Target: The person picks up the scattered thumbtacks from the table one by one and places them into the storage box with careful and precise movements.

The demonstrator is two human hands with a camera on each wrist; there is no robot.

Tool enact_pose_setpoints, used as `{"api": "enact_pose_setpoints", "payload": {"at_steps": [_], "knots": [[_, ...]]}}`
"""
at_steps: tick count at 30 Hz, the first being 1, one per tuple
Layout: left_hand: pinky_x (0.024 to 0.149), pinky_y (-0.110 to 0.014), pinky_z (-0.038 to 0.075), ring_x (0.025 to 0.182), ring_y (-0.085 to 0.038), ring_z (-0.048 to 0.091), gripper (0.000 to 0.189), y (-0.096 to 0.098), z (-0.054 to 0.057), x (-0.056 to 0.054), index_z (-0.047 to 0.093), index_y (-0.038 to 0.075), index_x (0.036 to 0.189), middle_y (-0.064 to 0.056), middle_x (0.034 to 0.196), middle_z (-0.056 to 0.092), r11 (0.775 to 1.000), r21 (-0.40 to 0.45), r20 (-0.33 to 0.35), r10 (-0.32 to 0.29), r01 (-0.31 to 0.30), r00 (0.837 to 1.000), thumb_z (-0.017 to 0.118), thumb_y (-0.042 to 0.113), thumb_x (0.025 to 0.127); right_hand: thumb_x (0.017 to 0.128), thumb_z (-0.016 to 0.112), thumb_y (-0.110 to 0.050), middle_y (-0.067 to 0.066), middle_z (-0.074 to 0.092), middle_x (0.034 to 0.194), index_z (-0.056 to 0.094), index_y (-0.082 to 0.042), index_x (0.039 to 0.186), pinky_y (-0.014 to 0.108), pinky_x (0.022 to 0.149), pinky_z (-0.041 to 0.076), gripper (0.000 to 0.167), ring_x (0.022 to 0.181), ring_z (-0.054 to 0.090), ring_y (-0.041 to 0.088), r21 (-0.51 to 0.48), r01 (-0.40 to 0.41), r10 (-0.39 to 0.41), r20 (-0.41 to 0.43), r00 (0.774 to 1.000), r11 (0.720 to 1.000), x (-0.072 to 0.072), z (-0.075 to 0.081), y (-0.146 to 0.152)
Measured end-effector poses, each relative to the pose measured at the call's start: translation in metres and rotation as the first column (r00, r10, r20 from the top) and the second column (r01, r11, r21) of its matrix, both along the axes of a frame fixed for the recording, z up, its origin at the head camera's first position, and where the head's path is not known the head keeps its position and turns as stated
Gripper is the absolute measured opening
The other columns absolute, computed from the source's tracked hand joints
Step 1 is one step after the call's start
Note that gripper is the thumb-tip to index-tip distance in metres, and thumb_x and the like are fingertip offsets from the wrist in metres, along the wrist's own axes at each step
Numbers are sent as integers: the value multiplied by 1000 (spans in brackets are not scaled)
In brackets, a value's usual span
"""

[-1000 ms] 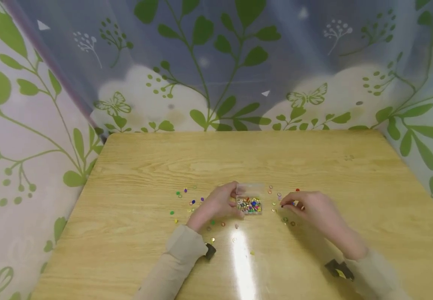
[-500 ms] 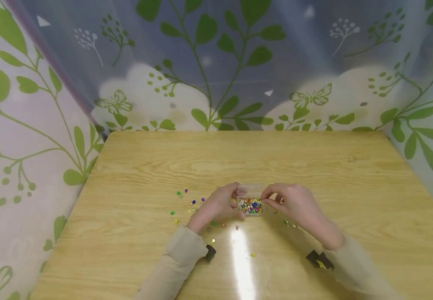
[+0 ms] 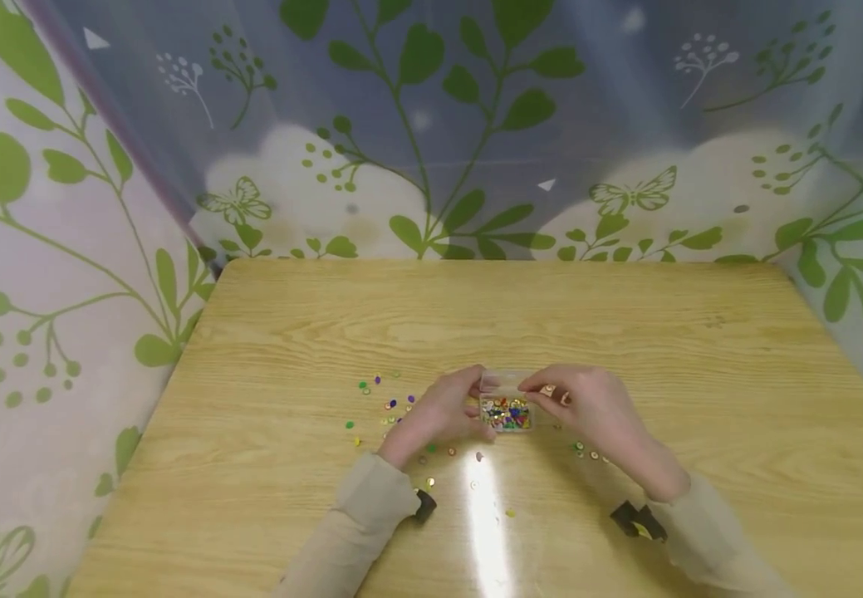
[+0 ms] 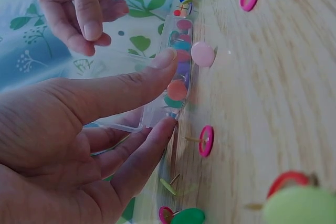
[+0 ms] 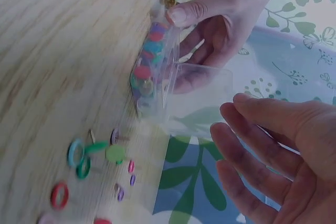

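A small clear plastic box (image 3: 507,431) full of colourful thumbtacks stands on the table, its clear lid (image 5: 202,90) raised at the back. My left hand (image 3: 442,407) holds the box from the left, thumb at the near side and fingers towards the back. Over the box's right edge hovers my right hand (image 3: 591,411), thumb and forefinger close together. No tack shows between its fingers in either wrist view. A pale pink thumbtack (image 4: 203,54) lies beside the box, near the left thumb.
Loose thumbtacks lie scattered on the wooden table (image 3: 326,316), such as a green thumbtack (image 3: 350,424) left of the left hand and a yellow thumbtack (image 3: 510,513) nearer the front. Several more sit below the right hand. A leaf-patterned curtain (image 3: 416,124) borders the table's far edge.
My right hand has come left from the loose tacks, where it pinched a small tack, to the box's right edge; the tack no longer shows. The left hand still holds the box.
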State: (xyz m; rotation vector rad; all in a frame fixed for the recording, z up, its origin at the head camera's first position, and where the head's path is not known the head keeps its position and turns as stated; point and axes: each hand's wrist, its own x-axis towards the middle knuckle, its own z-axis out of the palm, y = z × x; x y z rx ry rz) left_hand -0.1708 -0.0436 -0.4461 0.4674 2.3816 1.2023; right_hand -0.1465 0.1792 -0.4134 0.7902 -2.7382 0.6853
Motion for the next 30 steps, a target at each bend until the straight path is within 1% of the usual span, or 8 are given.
{"api": "enact_pose_setpoints", "payload": {"at_steps": [2, 6, 10, 15, 19, 22, 25, 30], "knots": [[86, -28, 57, 106, -27, 68, 60, 1, 2, -1, 59, 8, 124, -9, 130, 63, 1000, -7, -7, 0, 0, 1000, 90, 8, 73, 86, 81, -13, -2, 76, 83, 80, -15, 95, 19, 49, 44, 10, 59, 62, 4, -2, 15, -15, -12, 1000, 1000, 1, 1, 6], [89, -29, 57, 106, -27, 68, 66, 3, 4, -1, 58, 9, 130, -8, 131, 62, 1000, -27, -4, 6, -6, 1000, 90, 10, 73, 85, 81, -12, -2, 77, 87, 80, -17, 94, 21, 52, 47, 10, 62, 65, 5, 13, 36, -35, -40, 999, 999, 5, 2, 25], [91, -31, 56, 108, -26, 67, 71, 3, 4, 0, 56, 12, 136, -7, 133, 61, 999, -34, 0, 6, -6, 1000, 90, 10, 74, 83, 82, -9, -3, 77, 90, 79, -17, 94, 21, 53, 48, 14, 63, 65, 5, 40, 48, -47, -35, 998, 998, 13, -1, 45], [92, -32, 56, 110, -27, 67, 73, 1, 4, 2, 55, 13, 139, -6, 136, 60, 1000, -30, 7, 8, -8, 1000, 89, 10, 75, 80, 83, -6, -4, 77, 90, 78, -16, 95, 22, 55, 50, 18, 63, 64, 4, 83, 51, -51, -1, 999, 995, 21, -4, 62], [92, -33, 56, 110, -28, 67, 72, 0, 2, 3, 56, 12, 138, -7, 135, 61, 1000, -26, 13, 10, -10, 1000, 90, 10, 75, 80, 84, -7, -5, 76, 90, 77, -17, 94, 23, 55, 51, 19, 64, 64, 4, 142, 50, -60, 67, 996, 989, 27, -10, 68], [92, -34, 57, 109, -29, 67, 71, 1, 1, 2, 56, 11, 137, -9, 134, 61, 1000, -17, 14, 7, -7, 1000, 90, 9, 75, 79, 86, -13, -5, 75, 88, 76, -18, 94, 23, 57, 52, 19, 67, 65, 6, 180, 45, -67, 122, 990, 983, 31, -15, 71], [92, -34, 57, 110, -29, 67, 69, 1, 1, 2, 56, 11, 136, -9, 134, 61, 1000, -17, 10, 5, -5, 1000, 89, 9, 75, 76, 88, -16, -6, 75, 89, 76, -18, 95, 25, 60, 54, 23, 70, 66, 8, 183, 44, -72, 153, 986, 982, 33, -19, 74], [91, -35, 57, 109, -30, 67, 68, 1, 2, 2, 57, 10, 134, -10, 133, 61, 1000, -18, -7, -4, 4, 1000, 90, 11, 75, 73, 89, -17, -8, 73, 86, 75, -19, 92, 29, 63, 55, 23, 71, 66, 8, 180, 49, -79, 162, 984, 982, 35, -24, 80]]}}
